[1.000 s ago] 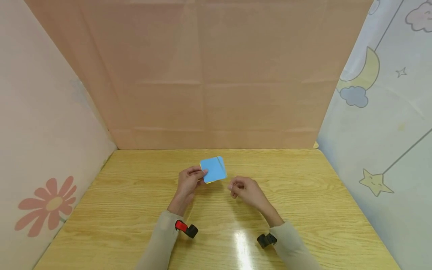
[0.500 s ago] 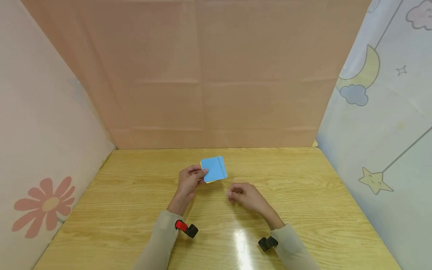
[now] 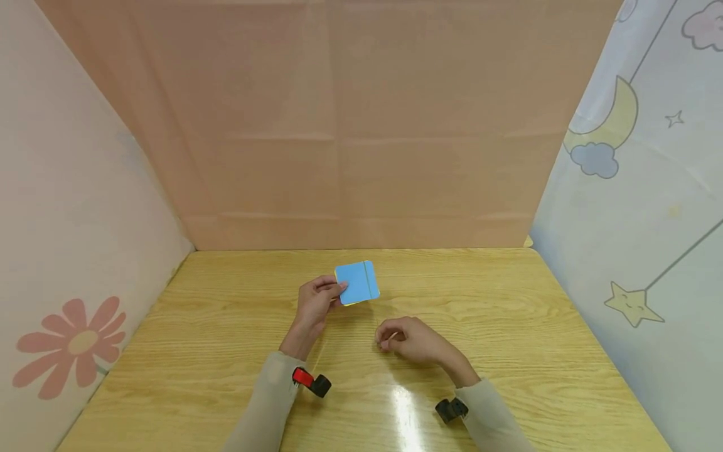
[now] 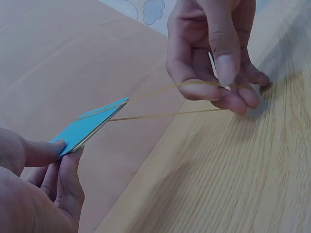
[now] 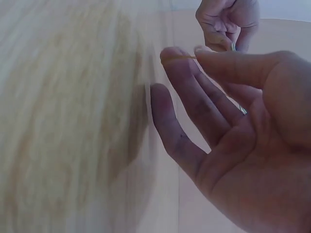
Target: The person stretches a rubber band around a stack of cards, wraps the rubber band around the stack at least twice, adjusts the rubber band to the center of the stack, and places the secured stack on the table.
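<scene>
My left hand [image 3: 315, 306] pinches a thin stack of square cards [image 3: 354, 284] at its left edge, thumb on top and fingers below. The top card is light blue with rounded corners, and yellow shows along the stack's edge. A thin tan rubber band [image 4: 170, 115] crosses the blue face near its right side. In the left wrist view two strands run stretched from the stack to my right hand [image 3: 415, 339]. That hand pinches the band's far end between thumb and fingertips, lower and to the right of the cards. The right wrist view shows the band [image 5: 177, 57] over a fingertip.
Both hands are over a wood-grain table [image 3: 508, 326]. A pinkish-brown sheet [image 3: 361, 138] rises along the back edge, with patterned white sheets [image 3: 666, 207] at the sides. Black wrist cameras [image 3: 452, 410] are strapped to both sleeves.
My right hand has moved down towards me and slightly left, drawing the band away from the cards. The band's line across the blue face has straightened. The left hand stays nearly still.
</scene>
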Demonstrator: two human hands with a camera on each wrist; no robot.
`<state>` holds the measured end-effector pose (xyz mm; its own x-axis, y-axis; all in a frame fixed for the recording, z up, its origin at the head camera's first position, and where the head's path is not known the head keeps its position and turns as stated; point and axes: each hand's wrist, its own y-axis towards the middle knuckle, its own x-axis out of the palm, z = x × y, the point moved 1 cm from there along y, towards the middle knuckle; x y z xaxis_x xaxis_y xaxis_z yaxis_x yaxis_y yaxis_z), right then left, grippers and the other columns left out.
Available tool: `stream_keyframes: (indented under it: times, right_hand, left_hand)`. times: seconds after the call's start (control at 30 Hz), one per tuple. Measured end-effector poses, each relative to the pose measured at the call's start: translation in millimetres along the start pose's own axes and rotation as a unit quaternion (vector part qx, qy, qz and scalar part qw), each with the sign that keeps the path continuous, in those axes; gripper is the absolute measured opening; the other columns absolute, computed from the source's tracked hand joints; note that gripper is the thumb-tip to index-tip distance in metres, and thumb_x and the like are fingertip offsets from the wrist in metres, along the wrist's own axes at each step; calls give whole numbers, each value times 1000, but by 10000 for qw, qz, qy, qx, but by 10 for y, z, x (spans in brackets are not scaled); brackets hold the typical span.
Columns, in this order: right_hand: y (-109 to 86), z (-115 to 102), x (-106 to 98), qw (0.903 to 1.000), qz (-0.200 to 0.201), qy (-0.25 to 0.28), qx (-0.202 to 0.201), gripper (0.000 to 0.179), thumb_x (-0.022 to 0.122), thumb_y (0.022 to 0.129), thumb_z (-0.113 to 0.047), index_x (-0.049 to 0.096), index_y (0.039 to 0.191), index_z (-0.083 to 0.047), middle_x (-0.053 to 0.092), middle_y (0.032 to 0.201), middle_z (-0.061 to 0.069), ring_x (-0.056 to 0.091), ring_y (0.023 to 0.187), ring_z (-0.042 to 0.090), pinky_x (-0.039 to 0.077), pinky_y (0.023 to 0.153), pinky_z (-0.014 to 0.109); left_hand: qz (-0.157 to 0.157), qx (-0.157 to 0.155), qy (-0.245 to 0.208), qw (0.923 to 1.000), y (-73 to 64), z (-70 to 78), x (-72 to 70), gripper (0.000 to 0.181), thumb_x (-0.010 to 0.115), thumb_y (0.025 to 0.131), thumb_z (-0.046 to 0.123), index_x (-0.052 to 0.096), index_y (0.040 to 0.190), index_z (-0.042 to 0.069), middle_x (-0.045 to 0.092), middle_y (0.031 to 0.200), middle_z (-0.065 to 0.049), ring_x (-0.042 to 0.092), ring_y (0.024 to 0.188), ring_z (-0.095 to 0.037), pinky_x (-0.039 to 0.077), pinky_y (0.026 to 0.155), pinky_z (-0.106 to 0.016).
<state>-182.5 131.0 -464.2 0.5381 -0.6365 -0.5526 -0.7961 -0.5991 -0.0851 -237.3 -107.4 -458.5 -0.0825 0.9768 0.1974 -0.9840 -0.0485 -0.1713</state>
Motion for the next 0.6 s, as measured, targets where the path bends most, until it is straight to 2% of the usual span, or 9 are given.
stream_keyframes:
  times: [0.13,0.23,0.4,0.5,0.6]
  right_hand:
    - [-17,-3,-17,9988,-226,441,9,30,48,104,6,75,112,-4,75,103,15,73,90,21,57,71,24]
    - [-24,1,-20,9972,-294,684,97,33,45,106,6,76,114,-3,74,103,16,72,86,20,57,67,26]
    - [-17,-12,-25,9966,-227,778,174,19,63,104,-6,80,111,-4,79,101,17,72,76,16,59,62,25]
    - [-5,-29,-26,9963,-143,823,205,14,72,100,-11,83,104,-4,80,98,17,67,65,11,58,59,24]
    - [11,-53,-15,9977,6,681,58,14,78,96,-16,84,102,-6,82,96,12,55,56,4,51,54,20]
  left_hand:
    - [-4,-26,-4,10000,5,8,-10,12,77,94,4,70,103,0,73,78,3,69,67,-12,63,73,-33]
    - [-18,-3,8,10000,-4,15,-8,11,77,95,4,71,103,0,74,78,3,68,66,-12,62,72,-33]
    - [-93,41,75,9999,-24,21,13,12,77,95,3,73,105,-2,75,78,3,69,67,-12,63,72,-33]
    - [-136,50,119,9998,-32,17,27,14,77,94,2,73,106,-3,76,78,3,70,68,-12,63,72,-33]
    - [-137,38,118,9998,-29,5,38,14,77,93,2,73,106,-4,76,77,3,70,67,-11,63,71,-31]
